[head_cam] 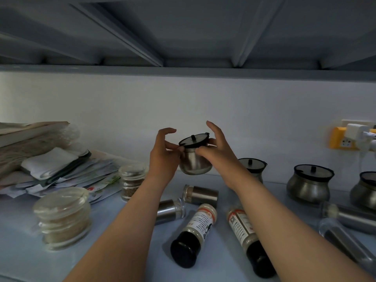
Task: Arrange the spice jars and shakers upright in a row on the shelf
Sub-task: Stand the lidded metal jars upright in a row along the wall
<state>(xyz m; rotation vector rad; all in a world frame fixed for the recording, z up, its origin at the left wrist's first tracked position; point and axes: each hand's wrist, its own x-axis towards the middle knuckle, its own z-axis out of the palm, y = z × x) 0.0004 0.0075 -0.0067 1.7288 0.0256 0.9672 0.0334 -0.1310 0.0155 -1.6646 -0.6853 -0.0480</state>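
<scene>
Steel jar (194, 164) (tilted) between left hand (162, 158), right hand (218, 152)

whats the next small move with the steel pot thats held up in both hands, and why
Probably lower the steel pot and set it upright on the shelf by the wall, just left of the nearest standing pot. The left hand and right hand hold it slightly tilted in the air, while that pot and two more stand upright in a line to the right.
</scene>
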